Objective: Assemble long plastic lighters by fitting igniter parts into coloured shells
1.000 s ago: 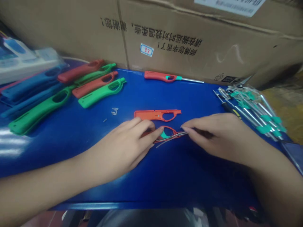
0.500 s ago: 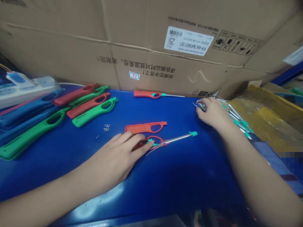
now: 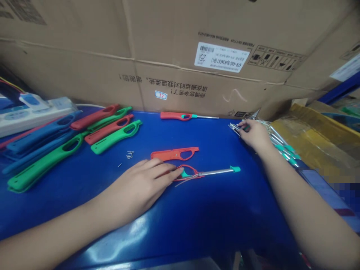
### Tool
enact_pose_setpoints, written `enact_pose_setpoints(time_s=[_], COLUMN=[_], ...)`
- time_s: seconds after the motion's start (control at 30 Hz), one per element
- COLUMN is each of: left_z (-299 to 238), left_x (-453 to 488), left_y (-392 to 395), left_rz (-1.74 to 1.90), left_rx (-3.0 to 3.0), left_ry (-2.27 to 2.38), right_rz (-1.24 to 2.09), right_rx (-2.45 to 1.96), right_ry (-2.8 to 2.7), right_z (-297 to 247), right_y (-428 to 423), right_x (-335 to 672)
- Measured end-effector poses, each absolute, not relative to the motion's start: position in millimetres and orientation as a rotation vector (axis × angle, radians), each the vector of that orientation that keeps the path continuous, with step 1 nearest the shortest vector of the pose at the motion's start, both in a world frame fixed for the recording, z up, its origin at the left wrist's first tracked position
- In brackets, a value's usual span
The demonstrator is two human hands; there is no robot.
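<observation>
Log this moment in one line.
left hand: holding open red lighter | right hand: at small metal parts | orange-red shell half: beside left hand

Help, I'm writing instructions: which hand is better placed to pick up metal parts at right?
Likely the right hand: it's at the metal parts, while the left hand rests on the open red handle.

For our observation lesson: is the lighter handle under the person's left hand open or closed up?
Open: a thin strand shows at the handle, and a separate orange shell half lies beside it.

Blue table (image 3: 180, 228): coloured handle shells (image 3: 110, 142), metal pins (image 3: 129, 155)
</observation>
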State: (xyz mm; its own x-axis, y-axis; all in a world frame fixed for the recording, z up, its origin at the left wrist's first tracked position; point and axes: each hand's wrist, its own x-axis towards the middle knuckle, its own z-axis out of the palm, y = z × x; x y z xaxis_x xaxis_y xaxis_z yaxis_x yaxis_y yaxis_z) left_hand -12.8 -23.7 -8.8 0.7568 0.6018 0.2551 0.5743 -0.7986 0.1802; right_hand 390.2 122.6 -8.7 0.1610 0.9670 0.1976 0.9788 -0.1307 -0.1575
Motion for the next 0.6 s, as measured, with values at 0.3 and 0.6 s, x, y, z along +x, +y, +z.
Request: enact_pose_setpoints(time_s=[0.3, 0.6], left_z=[-9.9, -8.3], left_x=[-10.3, -11.5], left_y=[-18.9, -18.3], left_rz=[0.538, 0.496], left_rx=[2.676, 2.774], left_ry=[0.983, 1.023], right_rz=[0.040, 0.125], right_rx=[-2.210, -1.729], right_ry=[-1.776, -1.771], right_z=[-5.1, 19.1], right_y=[120.3, 89.8], right_x=[388.1, 331.7])
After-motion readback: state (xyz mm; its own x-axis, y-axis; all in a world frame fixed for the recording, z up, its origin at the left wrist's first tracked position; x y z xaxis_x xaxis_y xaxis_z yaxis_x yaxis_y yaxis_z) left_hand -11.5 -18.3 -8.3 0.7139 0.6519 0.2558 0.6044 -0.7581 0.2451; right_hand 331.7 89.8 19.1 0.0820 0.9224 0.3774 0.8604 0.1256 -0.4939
